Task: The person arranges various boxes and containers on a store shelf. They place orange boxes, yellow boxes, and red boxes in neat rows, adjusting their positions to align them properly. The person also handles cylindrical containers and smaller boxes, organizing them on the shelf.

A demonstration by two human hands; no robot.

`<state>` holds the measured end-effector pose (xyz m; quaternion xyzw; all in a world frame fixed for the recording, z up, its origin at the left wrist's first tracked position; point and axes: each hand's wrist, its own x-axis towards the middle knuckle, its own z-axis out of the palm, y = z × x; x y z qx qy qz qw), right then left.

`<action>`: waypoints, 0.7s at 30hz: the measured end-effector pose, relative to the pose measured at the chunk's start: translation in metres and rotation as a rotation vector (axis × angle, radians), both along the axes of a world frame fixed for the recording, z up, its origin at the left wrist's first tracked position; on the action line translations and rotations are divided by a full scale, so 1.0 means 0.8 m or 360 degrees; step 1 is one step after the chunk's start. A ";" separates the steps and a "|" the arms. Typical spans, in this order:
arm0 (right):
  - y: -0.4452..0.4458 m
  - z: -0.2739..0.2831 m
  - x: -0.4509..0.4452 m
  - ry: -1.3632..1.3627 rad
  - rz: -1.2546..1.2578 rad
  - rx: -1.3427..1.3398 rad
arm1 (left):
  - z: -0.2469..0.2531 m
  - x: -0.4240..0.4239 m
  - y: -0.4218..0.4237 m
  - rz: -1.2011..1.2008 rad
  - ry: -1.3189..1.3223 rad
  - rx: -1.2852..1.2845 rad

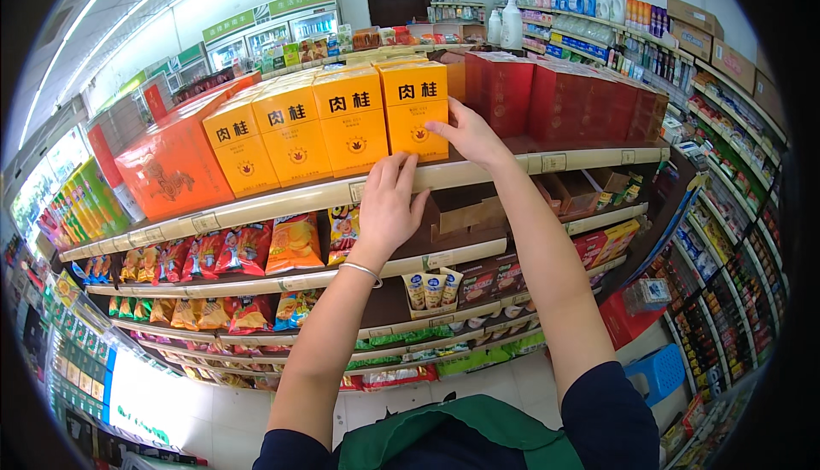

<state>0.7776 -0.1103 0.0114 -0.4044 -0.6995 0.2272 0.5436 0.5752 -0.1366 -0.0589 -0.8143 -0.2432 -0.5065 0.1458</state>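
Yellow boxes with dark writing stand in rows on the top shelf; the rightmost yellow box [418,111] sits slightly apart from its neighbour [351,118]. My right hand [473,134] is at that rightmost box's right side, its thumb against the front face and its fingers partly hidden behind the edge. My left hand [389,204], with a bangle at the wrist, lies at the shelf's front edge, fingertips by the lower left corner of the same box. Whether it presses on the box or only on the shelf edge, I cannot tell.
Dark red boxes [564,102] stand to the right on the top shelf, an orange box [170,172] to the left. Bags of snacks [295,243] and an open cardboard carton [471,217] fill lower shelves. A blue plastic stool [656,374] stands on the floor at right.
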 end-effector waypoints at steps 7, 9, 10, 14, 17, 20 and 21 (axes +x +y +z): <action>0.004 -0.012 0.005 -0.0023 -0.0010 0.0058 | -0.005 0.010 0.003 0.0063 -0.0042 0.0027; 0.003 -0.013 0.002 -0.0051 -0.0049 0.0118 | -0.008 0.013 0.003 0.0111 -0.0074 0.0040; 0.001 -0.011 0.001 -0.0068 -0.0068 0.0126 | -0.010 0.014 0.003 0.0128 -0.0086 0.0044; -0.014 -0.005 -0.022 -0.0315 -0.0444 0.0487 | -0.012 0.013 0.005 0.0200 -0.0101 0.0062; -0.006 -0.010 -0.009 -0.0213 -0.0204 0.0206 | -0.012 0.021 0.003 0.0161 -0.0088 0.0050; -0.016 -0.001 -0.016 -0.0229 -0.0136 0.0115 | -0.013 0.016 0.005 0.0190 -0.0076 0.0046; -0.015 -0.002 -0.014 -0.0233 -0.0139 0.0125 | -0.013 0.018 0.004 0.0191 -0.0073 0.0056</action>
